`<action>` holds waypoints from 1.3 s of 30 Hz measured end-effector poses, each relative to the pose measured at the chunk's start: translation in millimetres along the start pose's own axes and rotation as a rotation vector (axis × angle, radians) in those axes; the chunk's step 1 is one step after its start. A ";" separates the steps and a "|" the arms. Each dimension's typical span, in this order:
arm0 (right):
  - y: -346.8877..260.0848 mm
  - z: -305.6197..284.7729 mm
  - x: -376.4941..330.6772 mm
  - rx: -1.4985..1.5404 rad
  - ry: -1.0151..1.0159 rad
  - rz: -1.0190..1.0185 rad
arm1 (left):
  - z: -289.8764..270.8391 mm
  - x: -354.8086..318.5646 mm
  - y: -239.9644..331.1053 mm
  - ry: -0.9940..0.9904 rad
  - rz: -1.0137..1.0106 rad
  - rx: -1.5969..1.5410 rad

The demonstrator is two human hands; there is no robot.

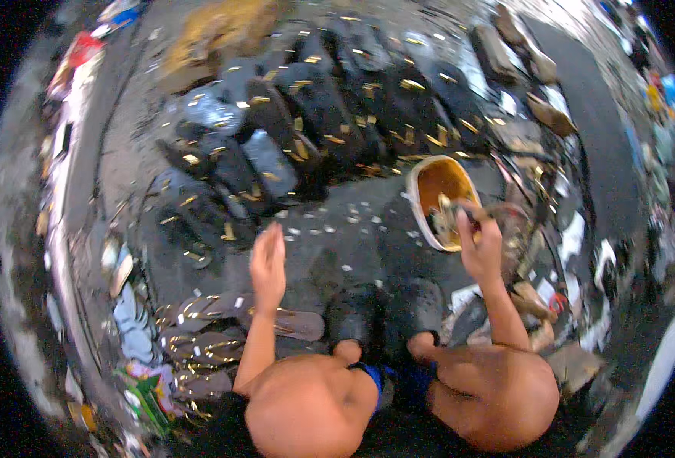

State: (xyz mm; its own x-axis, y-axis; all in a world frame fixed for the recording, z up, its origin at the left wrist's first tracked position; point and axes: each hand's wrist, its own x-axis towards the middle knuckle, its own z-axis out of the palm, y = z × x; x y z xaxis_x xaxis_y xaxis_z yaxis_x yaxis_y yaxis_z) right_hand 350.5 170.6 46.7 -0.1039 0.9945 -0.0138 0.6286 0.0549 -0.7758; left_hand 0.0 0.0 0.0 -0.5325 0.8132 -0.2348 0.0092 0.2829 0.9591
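Observation:
My left hand hovers over the dark mat, its fingers stretched out side by side, with nothing in it. To its right, my right hand is at the rim of a yellow-brown container with a pale edge. The fingers are pinched on something small and dark that blur hides. Inside the container, near those fingers, lies a pale, blurred thing. Beyond my hands are rows of dark shoe soles with small gold pieces on them. Left of my left forearm lie several brown sandals with gold straps.
Small white scraps dot the dark mat. A yellowish block stands at the back. Brown shoe-shaped forms lie at the far right, with clutter below them. My knees and dark-shod feet are at the near side.

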 end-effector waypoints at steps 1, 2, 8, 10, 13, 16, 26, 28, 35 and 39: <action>1.0 -24.9 -15.8 -0.089 0.025 0.058 | -9.2 -37.7 19.9 -0.304 -0.088 0.401; 3.0 -25.5 -13.5 -0.139 0.054 -0.019 | -45.2 -67.9 5.4 -0.698 0.032 0.754; 54.0 -33.0 29.6 -0.500 0.127 -0.199 | -5.0 -94.8 18.2 -0.719 0.363 1.303; 24.2 -52.7 22.0 -0.198 0.247 -0.203 | -20.1 -79.3 32.9 -0.634 0.395 1.239; 22.8 -105.0 -15.5 -0.712 -0.237 0.011 | 3.1 -60.7 98.0 -0.485 0.396 0.798; 24.6 -105.4 -34.7 -0.562 -0.153 0.143 | 20.3 -54.6 120.8 -0.433 0.532 0.401; 28.4 -91.4 -59.2 -0.566 -0.140 0.152 | 36.5 -87.4 -19.0 -0.164 -0.048 0.512; 26.4 -85.8 -61.6 -0.385 -0.055 0.157 | 41.2 -92.1 -17.9 -0.085 0.169 0.891; 22.8 -82.5 -55.9 -0.510 -0.047 0.131 | 97.3 -51.7 -7.4 -0.620 0.479 0.707; 21.2 -113.0 -53.9 -0.550 -0.542 0.269 | 136.2 -10.2 -24.3 -0.737 0.563 0.797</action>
State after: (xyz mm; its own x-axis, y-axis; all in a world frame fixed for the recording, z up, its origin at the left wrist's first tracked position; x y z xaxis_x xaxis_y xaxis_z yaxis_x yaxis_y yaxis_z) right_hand 456.5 128.3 102.3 -0.1657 0.8061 -0.5681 0.9587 -0.0033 -0.2843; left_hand 120.5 54.1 -42.5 0.3179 0.9429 -0.0995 0.7375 -0.1800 0.6509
